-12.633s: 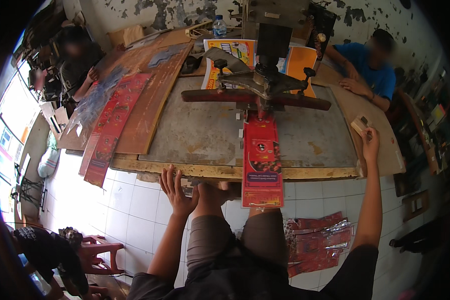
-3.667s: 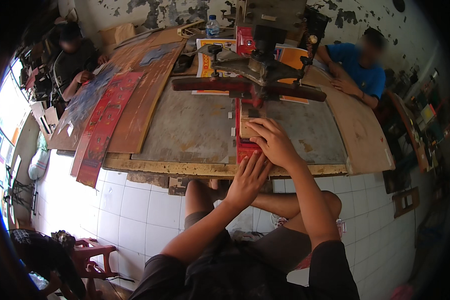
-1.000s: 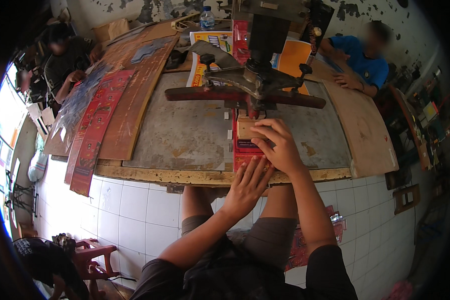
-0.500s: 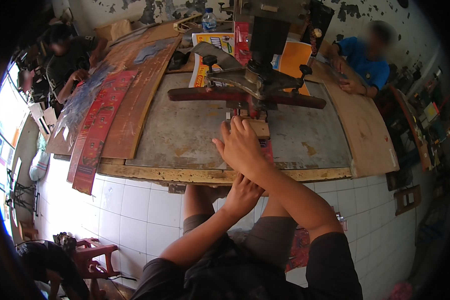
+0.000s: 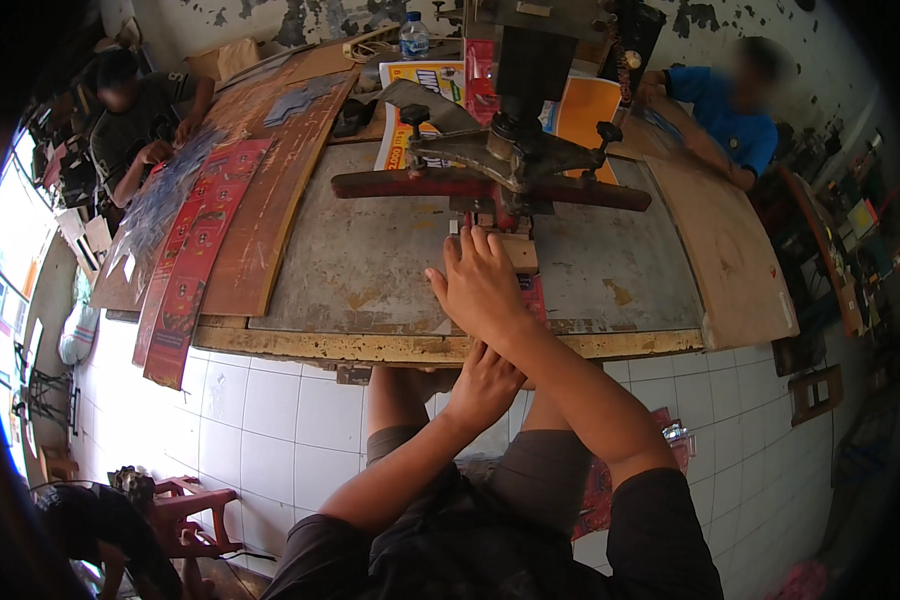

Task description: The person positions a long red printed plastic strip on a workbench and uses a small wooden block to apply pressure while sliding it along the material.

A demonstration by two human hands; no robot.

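Note:
My right hand (image 5: 483, 278) reaches over the bench with its fingers stretched out and thumb apart. Its fingertips lie at a wooden block (image 5: 519, 254) under the head of a dark metal press (image 5: 510, 155). A printed red strip (image 5: 533, 292) shows beside the right wrist, running from the block toward the bench's front edge. Below that wrist, at the edge, my left hand (image 5: 485, 385) has its fingers bent and close together. What they hold, if anything, is hidden by the edge and my right forearm. The press's red crossbar (image 5: 410, 187) stretches above the grey metal plate (image 5: 360, 285).
Long red printed strips (image 5: 202, 240) and clear plastic sheets (image 5: 165, 205) lie on the brown board at left. A water bottle (image 5: 414, 36) stands at the back. One person sits at left, another in blue at right. A red stool (image 5: 185, 515) stands at lower left.
My two hands stay almost where they were; the whole view has shifted slightly. The person at right has drawn their arms back and moved the things in their hands.

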